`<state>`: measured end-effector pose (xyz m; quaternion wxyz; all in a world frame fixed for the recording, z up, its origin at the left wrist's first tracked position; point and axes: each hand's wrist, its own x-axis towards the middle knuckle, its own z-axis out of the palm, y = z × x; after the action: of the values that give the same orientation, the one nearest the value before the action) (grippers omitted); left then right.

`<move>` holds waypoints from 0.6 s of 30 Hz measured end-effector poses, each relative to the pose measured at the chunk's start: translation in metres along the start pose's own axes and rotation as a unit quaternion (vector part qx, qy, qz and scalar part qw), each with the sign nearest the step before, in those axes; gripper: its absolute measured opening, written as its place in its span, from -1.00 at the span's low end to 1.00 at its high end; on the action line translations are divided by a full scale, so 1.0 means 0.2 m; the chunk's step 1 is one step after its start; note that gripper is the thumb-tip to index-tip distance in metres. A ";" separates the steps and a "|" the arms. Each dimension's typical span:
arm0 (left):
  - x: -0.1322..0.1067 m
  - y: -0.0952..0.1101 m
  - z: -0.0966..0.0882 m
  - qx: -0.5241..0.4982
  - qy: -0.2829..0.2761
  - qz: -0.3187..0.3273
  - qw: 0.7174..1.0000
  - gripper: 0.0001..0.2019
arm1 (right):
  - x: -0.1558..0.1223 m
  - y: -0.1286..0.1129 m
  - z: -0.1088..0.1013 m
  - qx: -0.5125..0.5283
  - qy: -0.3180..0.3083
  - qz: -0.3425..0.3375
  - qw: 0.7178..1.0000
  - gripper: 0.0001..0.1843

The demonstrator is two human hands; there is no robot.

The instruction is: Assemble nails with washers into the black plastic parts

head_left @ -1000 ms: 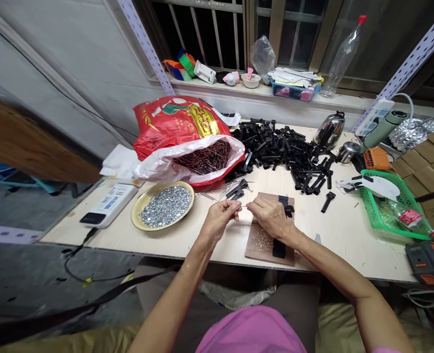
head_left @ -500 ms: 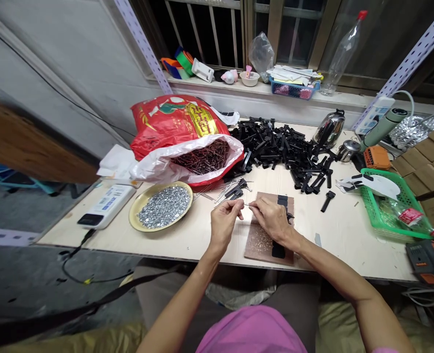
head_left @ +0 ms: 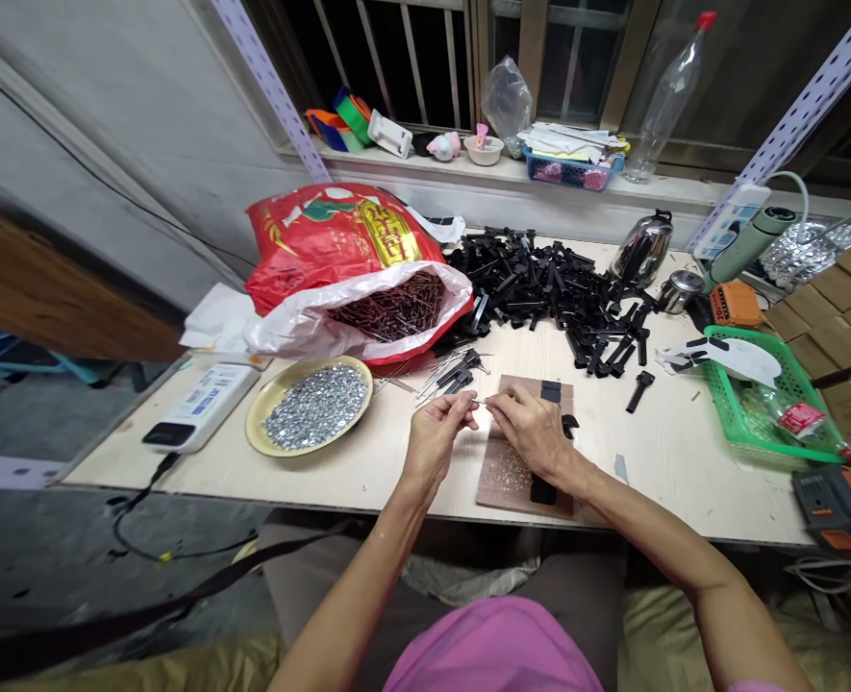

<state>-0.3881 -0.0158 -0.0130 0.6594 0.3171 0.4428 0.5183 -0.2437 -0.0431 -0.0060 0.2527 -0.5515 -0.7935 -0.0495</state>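
Observation:
A thin metal rod spans the small gap between my two hands, in front of the black parts. My left hand pinches its left end between thumb and fingertips. The right end is in the closed fingers of my right hand, which is over a brown wooden board with black pads and wood-coloured crumbs on it. Just beyond my left hand lie loose thin metal rods and a few black plastic parts. What form the rod's ends have is hidden by my fingers.
Left of my hands is a yellow dish of small silvery pieces. Behind it lies a red bag spilling dark screw-like pieces. A heap of black parts covers the back. To the right is a green basket; a white power bank sits far left.
The whole view has shifted slightly, so the table's contents appear a little further left. Both hands keep the same pinch on the rod, with barely any movement of the fingers.

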 end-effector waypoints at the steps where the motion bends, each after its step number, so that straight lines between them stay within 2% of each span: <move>1: 0.00 0.00 0.00 0.014 0.002 0.010 1.000 -0.62 | 0.00 0.00 0.00 -0.008 0.004 -0.004 1.000 -0.70; 5: 0.00 -0.01 0.00 0.072 0.002 0.042 0.997 -0.65 | -0.01 0.00 0.01 -0.049 0.028 -0.029 0.998 -0.70; 10: -0.02 0.00 -0.01 0.171 0.022 0.117 0.978 -0.76 | -0.01 -0.01 0.02 -0.098 0.057 -0.050 0.992 -0.67; 14: -0.02 0.01 -0.01 0.159 -0.005 0.091 0.983 -0.76 | 0.00 -0.01 0.02 -0.087 0.054 -0.039 0.994 -0.69; 18: -0.01 -0.01 -0.02 0.145 -0.019 0.076 0.986 -0.75 | 0.00 0.00 0.02 -0.090 0.056 -0.064 0.992 -0.69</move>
<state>-0.3919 -0.0186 -0.0160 0.5736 0.4521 0.4753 0.4906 -0.2450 -0.0425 -0.0092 0.2424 -0.5164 -0.8039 -0.1681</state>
